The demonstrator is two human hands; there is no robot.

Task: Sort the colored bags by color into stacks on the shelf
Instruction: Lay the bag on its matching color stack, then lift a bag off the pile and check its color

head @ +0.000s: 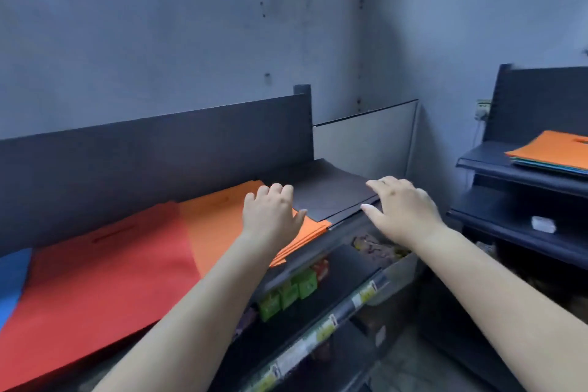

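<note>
Hands at centre frame: your left hand [270, 212] is pressing flat on the orange stack [229, 216], your right hand [397, 204] is resting flat, released, on the dark stack [331, 191]. You are squaring sorted stacks on the shelf [159, 149]; next, probably, you are fetching the unsorted bags [553, 153] at right.

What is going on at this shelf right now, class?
A person is sorting flat colored bags into stacks along the top shelf. From left to right lie a blue stack, a red stack, an orange stack and a dark stack. The left hand rests where the orange and dark stacks meet, and the right hand rests on the dark stack's right edge, fingers relaxed. Another pile, orange on top, waits on the shelf to the right.
</note>
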